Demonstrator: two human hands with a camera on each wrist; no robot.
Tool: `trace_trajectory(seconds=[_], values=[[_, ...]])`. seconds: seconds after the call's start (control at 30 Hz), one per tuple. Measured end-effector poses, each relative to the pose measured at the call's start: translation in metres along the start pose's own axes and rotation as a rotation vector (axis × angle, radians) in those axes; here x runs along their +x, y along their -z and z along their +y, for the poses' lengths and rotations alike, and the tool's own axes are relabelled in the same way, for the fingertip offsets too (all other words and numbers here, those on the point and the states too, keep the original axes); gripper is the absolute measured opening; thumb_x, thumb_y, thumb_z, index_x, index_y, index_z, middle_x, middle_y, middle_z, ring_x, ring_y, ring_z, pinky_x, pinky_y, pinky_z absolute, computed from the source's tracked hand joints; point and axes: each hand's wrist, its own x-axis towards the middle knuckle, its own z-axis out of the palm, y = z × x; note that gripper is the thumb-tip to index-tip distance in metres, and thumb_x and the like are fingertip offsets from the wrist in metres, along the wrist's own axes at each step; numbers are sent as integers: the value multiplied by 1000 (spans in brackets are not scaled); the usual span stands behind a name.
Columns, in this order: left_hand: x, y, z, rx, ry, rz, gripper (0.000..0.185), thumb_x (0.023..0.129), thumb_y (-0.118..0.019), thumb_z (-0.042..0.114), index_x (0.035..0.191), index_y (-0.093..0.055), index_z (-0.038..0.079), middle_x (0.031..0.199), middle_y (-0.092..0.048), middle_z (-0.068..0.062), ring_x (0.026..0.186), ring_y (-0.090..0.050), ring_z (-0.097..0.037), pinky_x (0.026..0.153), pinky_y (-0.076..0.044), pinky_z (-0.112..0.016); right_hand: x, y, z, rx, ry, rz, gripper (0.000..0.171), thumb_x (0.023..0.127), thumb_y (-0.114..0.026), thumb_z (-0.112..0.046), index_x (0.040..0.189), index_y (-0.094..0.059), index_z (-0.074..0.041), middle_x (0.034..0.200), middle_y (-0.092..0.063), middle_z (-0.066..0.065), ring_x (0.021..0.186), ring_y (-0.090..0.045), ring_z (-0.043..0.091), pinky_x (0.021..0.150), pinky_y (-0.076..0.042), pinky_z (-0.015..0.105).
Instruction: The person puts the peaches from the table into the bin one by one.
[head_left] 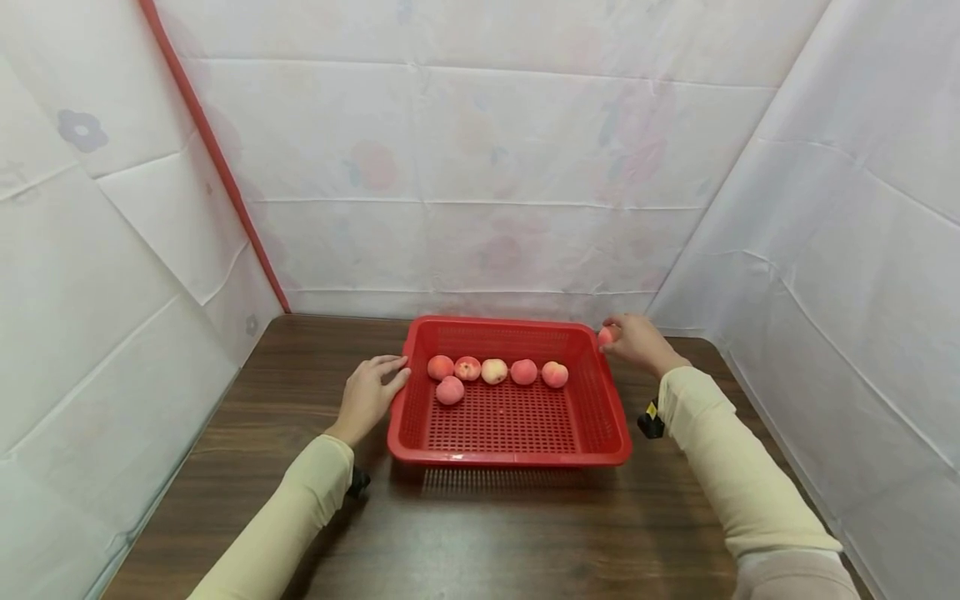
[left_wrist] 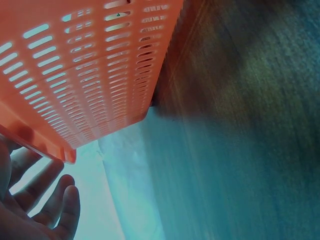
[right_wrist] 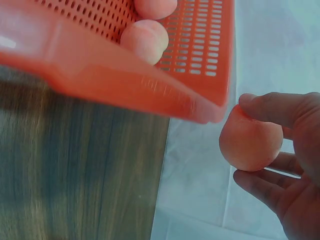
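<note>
A red basket [head_left: 510,433] is seen standing on a dark wooden desk [head_left: 487,533], walled about by white sheeting [head_left: 480,167]. Six peaches are shown inside it in the head view: five in a row [head_left: 494,371] near the far wall, and a sixth [head_left: 449,390] just in front of the row's left end.

A seventh peach [head_left: 606,335] is pinched in the grip of the right hand [head_left: 637,342], just outside the basket's far right corner and level with the rim. Only a sliver of it is given in the head view; in the right wrist view the peach [right_wrist: 250,140] is seen whole, round and matt pink-orange, held between the thumb above and the fingers [right_wrist: 260,187] below. Two of the basket's peaches are also shown there through the slots.

The left hand [head_left: 369,393] is laid flat against the basket's left wall, fingers straight, nothing held. In the left wrist view the fingers [left_wrist: 55,202] are seen spread below the rim, and the basket wall [left_wrist: 90,75] is shown as glossy moulded plastic pierced by rows of slots. The desk's streaked grain is shown in both wrist views.
</note>
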Motion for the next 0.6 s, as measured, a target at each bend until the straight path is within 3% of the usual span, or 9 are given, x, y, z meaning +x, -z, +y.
trace_trajectory(seconds=[0.2, 0.6], values=[[0, 1, 1, -6, 13, -5, 38, 93, -66, 28, 124, -67, 7, 123, -66, -16, 111, -59, -35, 95, -48, -54, 4, -5, -9, -10, 35, 13, 49, 83, -73, -19, 123, -60, 6, 119, -60, 28, 109, -57, 42, 92, -47, 54], [-1, 0, 0, -11, 5, 9, 37, 92, -66, 27, 124, -68, 6, 122, -67, -15, 108, -60, -34, 93, -49, -53, 10, -16, -28, -2, 54, -45, 53, 83, -74, -20, 127, -59, 6, 124, -60, 27, 114, -57, 41, 98, -46, 54]])
